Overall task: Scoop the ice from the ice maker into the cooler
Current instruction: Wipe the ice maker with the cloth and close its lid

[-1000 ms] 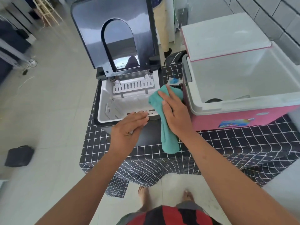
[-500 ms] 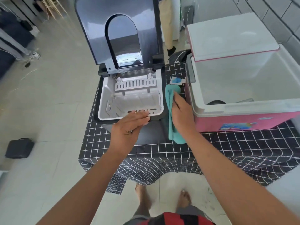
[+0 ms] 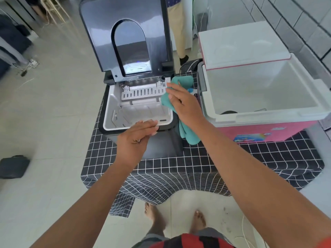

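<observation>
The dark ice maker (image 3: 159,144) stands on the checked table with its lid (image 3: 125,42) raised. Its white inner bin (image 3: 114,108) shows no ice. My left hand (image 3: 138,138) rests flat with straight fingers on the front rim of the machine. My right hand (image 3: 182,102) presses a teal cloth (image 3: 186,133) against the right rim of the bin, and the cloth hangs down the machine's right side. To the right stands the pink cooler (image 3: 265,129), its white lid (image 3: 240,43) open, with a dark round item low inside it.
A black-and-white checked cloth (image 3: 197,169) covers the table and hangs over the front edge. Another person's leg (image 3: 180,38) stands behind the ice maker. A black bag (image 3: 14,166) lies on the floor at left. A tiled wall (image 3: 304,24) runs behind the cooler.
My right hand has moved the teal cloth from the machine's front right corner up along the right rim toward the back. My left hand has stayed on the front rim.
</observation>
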Tool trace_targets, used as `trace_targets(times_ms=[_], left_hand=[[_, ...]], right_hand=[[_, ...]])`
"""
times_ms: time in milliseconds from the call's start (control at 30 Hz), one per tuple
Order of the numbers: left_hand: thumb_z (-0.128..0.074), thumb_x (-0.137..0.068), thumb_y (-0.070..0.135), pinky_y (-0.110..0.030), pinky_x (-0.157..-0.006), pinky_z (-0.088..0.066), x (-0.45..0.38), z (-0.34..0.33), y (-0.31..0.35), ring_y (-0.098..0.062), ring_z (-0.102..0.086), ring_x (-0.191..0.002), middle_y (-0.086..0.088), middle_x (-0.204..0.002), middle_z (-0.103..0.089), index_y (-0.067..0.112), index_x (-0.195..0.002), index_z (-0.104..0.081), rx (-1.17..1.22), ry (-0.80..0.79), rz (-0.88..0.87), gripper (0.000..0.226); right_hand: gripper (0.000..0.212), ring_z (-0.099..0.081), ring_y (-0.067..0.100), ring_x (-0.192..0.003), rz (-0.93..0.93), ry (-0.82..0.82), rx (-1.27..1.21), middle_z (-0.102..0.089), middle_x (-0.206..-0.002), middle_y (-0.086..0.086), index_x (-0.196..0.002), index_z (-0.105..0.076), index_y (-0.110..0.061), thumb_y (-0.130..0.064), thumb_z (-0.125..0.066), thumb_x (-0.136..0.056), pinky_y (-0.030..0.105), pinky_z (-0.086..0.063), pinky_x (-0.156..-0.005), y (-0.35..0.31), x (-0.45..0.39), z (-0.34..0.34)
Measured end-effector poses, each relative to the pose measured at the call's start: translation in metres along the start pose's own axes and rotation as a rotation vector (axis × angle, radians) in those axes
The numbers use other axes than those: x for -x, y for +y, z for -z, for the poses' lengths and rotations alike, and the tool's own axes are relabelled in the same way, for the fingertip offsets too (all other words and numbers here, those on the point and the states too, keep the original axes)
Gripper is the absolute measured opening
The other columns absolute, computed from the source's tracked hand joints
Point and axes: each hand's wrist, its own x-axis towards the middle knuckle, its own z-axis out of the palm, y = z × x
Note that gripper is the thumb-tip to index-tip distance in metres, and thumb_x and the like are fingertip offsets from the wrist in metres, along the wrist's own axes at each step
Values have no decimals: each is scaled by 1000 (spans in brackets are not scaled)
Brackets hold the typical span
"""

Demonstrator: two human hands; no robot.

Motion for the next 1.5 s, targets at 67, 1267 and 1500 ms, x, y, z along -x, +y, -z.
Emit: trace_targets(times_ms=[67,1267,1500], left_hand=[[-67,-82,-17,-39,-108,-43,0,1,1,-22,-68,-107,-17,-109,-71,-5,-96,-75,-15,3,7,21],[-70,-87,4,-31,-93,-49,-7,32,-2,-20,-64,-103,-4,-109,-70,2,-100,-74,112,-111,172,14],[-66,-85,9,-37,-83,-46,-11,57,-26,-19,-57,-80,7,-77,-65,9,-93,-75,-103,31,97,12]], right_hand=[[38,-26,11,-142,27,-67,40,-40,-149,-7,-136,-52,-12,-20,-44,-100,32,-23,-116,2,20,3],[51,-64,8,-52,-179,-98,-39,-63,-87,1,-123,-62,-19,-7,-77,-77,22,-56,-58,-52,46,-4],[15,-47,0,-63,-76,-168,226,-59,-80,2,-94,-75,-21,-16,-73,-81,5,-35,-61,-59,38,-14]])
